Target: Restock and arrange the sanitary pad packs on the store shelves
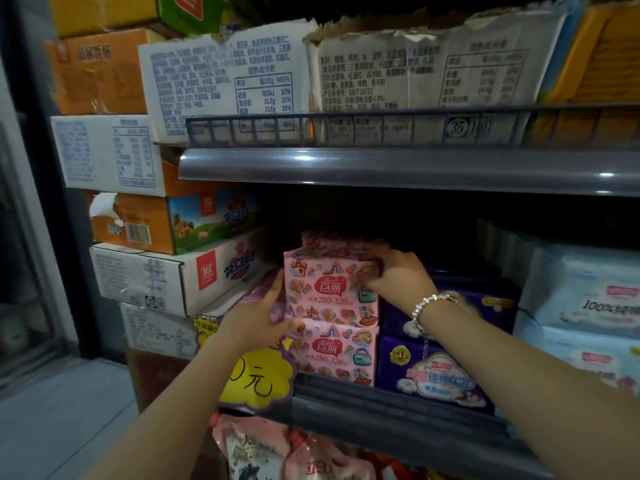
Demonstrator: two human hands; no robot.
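Both grips were on the upper pink pad pack point(330, 289), which sat on top of a lower pink pack point(337, 353) of the same print, near the left end of the middle shelf point(398, 403) and close to its front edge. Left grip point(258, 315): the hand lay flat and mostly straight-fingered against the upper pack's left side, fingertips reaching up along that side, thumb near the seam between the two packs. Right grip point(393, 271): the hand came over the pack's top right corner with fingers curled round it, pinching that corner. A beaded bracelet point(427, 304) circled the right wrist.

Just beside the pink stack, to its right, dark purple packs point(433, 375) stood at the shelf's front edge, and pale blue-white packs point(588, 306) filled the right end. A yellow price tag point(258, 379) with a purple border hung at the shelf's front left corner, partly behind the left forearm. Printed cartons point(381, 77) stood behind the wire rail of the shelf above. Stacked cardboard boxes point(166, 275) rose just left of the shelving.
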